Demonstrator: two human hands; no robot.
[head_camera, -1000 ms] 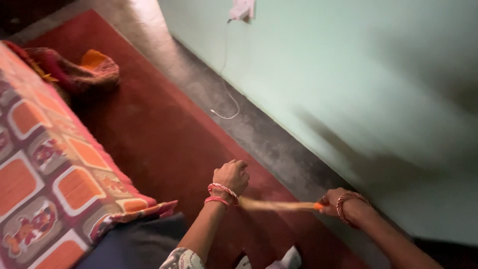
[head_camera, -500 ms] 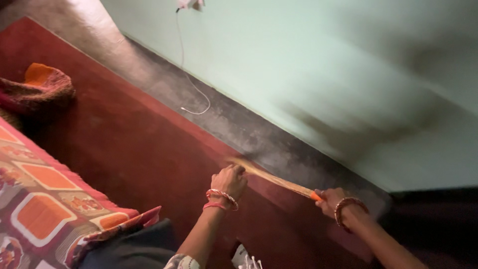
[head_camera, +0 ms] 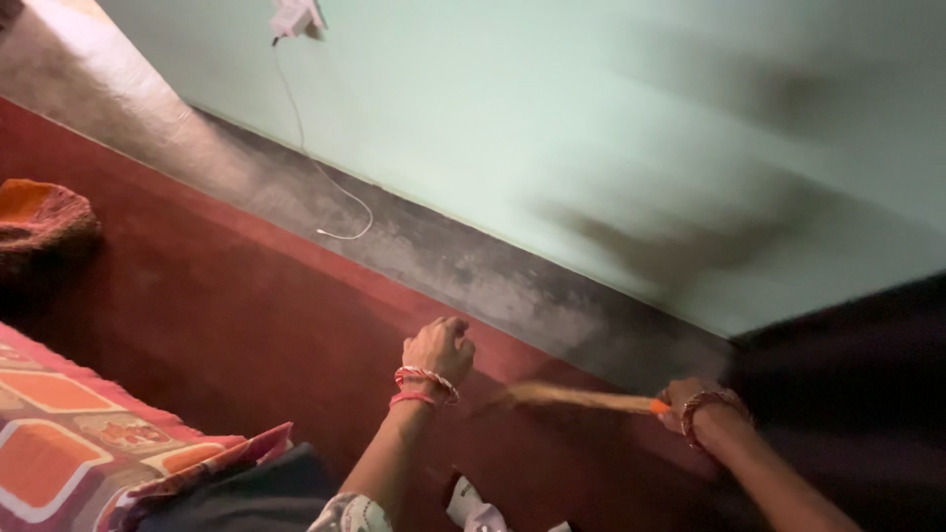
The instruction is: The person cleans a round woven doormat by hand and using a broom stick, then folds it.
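Observation:
My right hand (head_camera: 690,404) grips the orange handle end of a straw broom (head_camera: 576,397), which stretches left, blurred, low over the red carpet (head_camera: 246,315). My left hand (head_camera: 439,347), with red and white bangles at the wrist, is closed into a fist on the carpet's edge near the broom's bristle end. Whether it holds the carpet's edge or the bristles I cannot tell.
A strip of grey bare floor (head_camera: 463,266) runs between the carpet and the pale green wall (head_camera: 552,128). A white cable (head_camera: 330,192) hangs from a wall socket (head_camera: 294,17). A patterned orange quilt (head_camera: 89,443) lies at lower left, a knitted bundle (head_camera: 39,222) at far left.
The broom has swung down from a raised slant to lie nearly flat over the carpet. My view has shifted right along the wall, and both hands have moved slightly.

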